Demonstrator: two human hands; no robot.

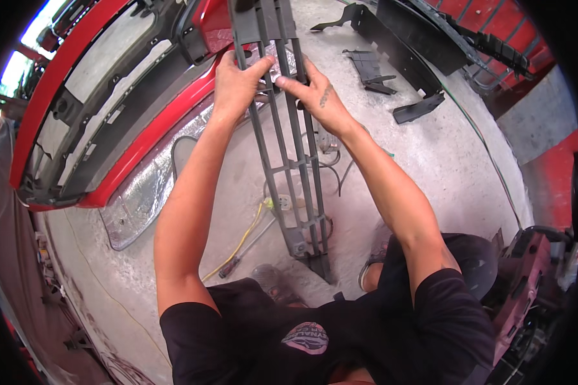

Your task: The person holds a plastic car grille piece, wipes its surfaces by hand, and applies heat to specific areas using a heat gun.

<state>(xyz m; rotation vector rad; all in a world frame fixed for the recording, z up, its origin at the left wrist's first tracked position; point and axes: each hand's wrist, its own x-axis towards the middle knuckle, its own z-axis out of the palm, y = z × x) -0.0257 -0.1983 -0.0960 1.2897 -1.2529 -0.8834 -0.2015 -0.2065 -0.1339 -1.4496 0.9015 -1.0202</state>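
A long dark grey slatted car grille [293,160] runs lengthwise from the top of the view down toward my feet. My left hand [237,83] grips its left edge near the far end, thumb across the slats. Opposite it, my right hand [318,96] wraps around the right edge, its thumb also over the slats. The two thumbs almost meet above the middle. Some fingers of both hands are hidden behind the bars. To the left lies a red car bumper [141,154] with a dark inner frame, resting on a silver reflective sheet [138,208].
Black plastic trim pieces [395,54] lie on the concrete floor at the far right. A yellow cord [247,234] and a power outlet block [282,203] are near my feet. A thin green hose [478,131] curves along the right. More car parts [526,289] stand at the lower right.
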